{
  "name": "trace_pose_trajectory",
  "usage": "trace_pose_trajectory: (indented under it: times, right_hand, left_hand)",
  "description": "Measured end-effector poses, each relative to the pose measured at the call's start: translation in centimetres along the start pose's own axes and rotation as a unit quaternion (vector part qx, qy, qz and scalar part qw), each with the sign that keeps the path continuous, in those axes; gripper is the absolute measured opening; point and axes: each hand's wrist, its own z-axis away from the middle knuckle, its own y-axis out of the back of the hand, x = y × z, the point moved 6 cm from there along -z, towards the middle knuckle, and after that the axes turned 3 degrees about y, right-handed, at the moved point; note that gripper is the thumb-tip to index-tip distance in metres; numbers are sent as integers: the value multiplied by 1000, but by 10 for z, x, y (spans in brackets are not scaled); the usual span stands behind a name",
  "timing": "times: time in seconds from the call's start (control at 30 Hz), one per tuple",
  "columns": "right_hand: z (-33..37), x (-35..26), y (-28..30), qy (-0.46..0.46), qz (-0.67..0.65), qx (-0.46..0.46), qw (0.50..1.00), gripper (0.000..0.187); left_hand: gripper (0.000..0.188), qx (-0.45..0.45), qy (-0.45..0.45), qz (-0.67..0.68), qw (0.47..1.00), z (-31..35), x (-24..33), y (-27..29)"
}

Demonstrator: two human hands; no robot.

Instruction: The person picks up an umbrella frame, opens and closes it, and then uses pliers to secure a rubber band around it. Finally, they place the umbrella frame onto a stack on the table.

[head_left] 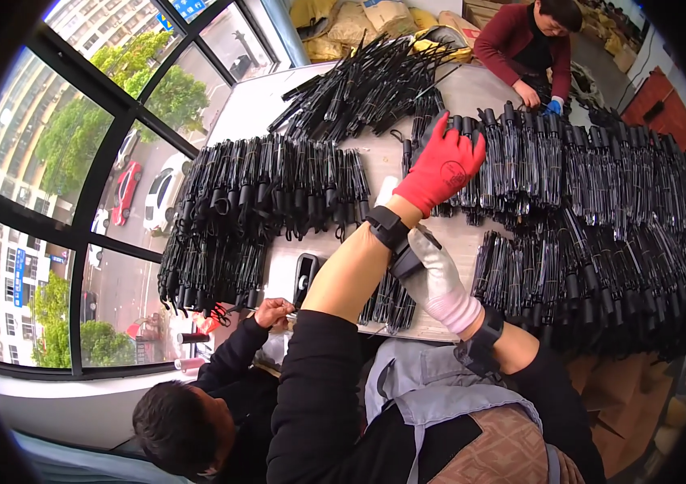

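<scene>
Probably light but stiff, umbrella frames (524,165) suit gripping by handles (573,285); my left fingers (441,127) splay loose, right fingers (430,250) I can't tell.

bright daylight is streaming in through the windows (20,214), whitening the far left corner of the table (254,101). outside, pale buildings (0,137) are washing out toward white. the black bundles (266,181) are swallowing light, their details merging into dark masses, while thin glints are showing along those toward the right edge. past the near right corner, brown cardboard (617,387) is sitting in dimmer shade. the fisheye lens is bending straight window bars (105,173), and detail is softening toward the round black border.
</scene>
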Motion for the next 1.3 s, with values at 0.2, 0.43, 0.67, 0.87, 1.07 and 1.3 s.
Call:
trace_pose_trajectory:
  times: [0.2,0.43,0.67,0.87,1.07,1.3]
  right_hand:
    - [23,-45,-69,-49,-106,-120,986,61]
    - [-7,-36,-64,-37,-154,-170,973,67]
    - [1,10,20,142,291,30,946,44]
    - [-6,12,-5,145,130,-40,980,33]
    - [19,-49,47,93,562,-100,815,23]
    - [28,-265,173,52,917,146,368,25]
  left_hand:
    - [28,17,124,166,978,-12,1,1]
    - [32,-15,213,508,834,1,-12,-16]
    - [29,-27,90,316,944,-8,-32,2]
    - [36,-27,-236,-259,936,9,-16,-9]
    - [31,-210,-280,-432,831,50,-51,-8]
    - [31,46,387,65,919,139,-177,143]
